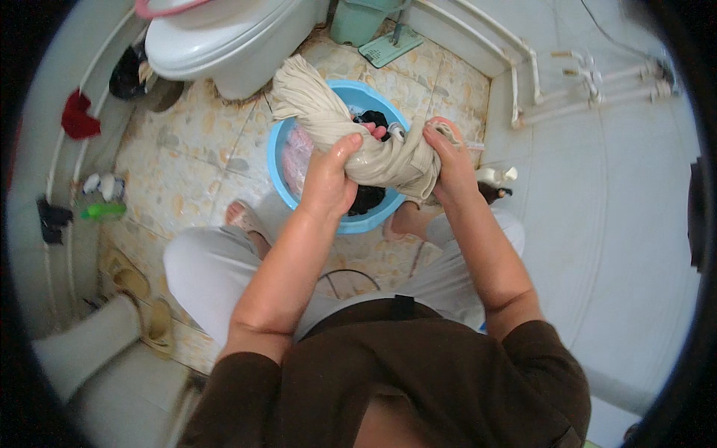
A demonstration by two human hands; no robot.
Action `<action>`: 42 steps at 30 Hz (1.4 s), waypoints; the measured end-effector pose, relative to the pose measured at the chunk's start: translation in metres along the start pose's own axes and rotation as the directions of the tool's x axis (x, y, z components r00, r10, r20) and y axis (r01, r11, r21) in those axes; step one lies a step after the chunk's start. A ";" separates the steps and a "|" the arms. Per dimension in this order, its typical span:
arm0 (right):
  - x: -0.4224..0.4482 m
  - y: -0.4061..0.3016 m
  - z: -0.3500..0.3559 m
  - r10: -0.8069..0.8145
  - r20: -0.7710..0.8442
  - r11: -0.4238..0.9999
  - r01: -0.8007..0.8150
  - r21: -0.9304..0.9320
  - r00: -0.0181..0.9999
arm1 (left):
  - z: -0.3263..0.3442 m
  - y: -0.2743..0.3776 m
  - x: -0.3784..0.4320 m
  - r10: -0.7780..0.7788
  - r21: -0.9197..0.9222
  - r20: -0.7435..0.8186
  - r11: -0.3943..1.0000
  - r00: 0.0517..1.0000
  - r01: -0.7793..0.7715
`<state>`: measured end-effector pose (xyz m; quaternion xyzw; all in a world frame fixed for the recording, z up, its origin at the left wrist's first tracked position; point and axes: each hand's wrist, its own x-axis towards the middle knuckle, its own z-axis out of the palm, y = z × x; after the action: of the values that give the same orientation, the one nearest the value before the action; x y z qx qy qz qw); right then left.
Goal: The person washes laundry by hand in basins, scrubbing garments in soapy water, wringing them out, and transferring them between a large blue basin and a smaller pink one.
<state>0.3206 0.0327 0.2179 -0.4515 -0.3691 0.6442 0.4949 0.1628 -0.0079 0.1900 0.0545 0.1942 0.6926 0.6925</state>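
Note:
A beige cloth garment (386, 159), bunched and twisted, is stretched between my two hands above a light blue plastic basin (274, 154). My left hand (333, 176) grips its middle, with the thumb on top and fingertips showing on the far side. At the garment's right end, my right hand (451, 162) is closed around the folds. A loose, pleated end of the cloth sticks out past the basin's far left rim. Inside the basin lie pink fabric (297, 154) and dark fabric (367, 201), partly hidden by the garment and my hands.
The basin stands on a patterned tile floor (190, 162) between my feet. A white toilet (218, 42) is at the far left, with a green bucket (355, 25) and a mop head (390, 47) beyond. Bottles (496, 176) stand right; slippers (158, 327) lie left. Pipes (526, 73) line the wall.

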 end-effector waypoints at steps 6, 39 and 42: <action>0.011 0.005 0.011 0.451 0.218 0.856 -0.488 0.171 0.866 | 0.025 0.009 -0.006 0.066 0.686 0.256 0.690 0.965 -0.229; 0.082 0.063 -0.052 0.336 0.095 0.941 -0.329 -0.084 0.937 | 0.019 -0.004 0.023 -0.127 0.958 -0.143 0.230 0.982 0.170; 0.080 0.061 -0.046 0.301 0.046 0.952 -0.297 -0.078 0.952 | 0.001 0.030 0.027 -0.094 0.701 -0.393 0.613 0.915 0.364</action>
<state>0.3372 0.0970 0.1297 -0.5008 -0.3329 0.7110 0.3645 0.1344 0.0201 0.1960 0.2029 0.5811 0.4493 0.6475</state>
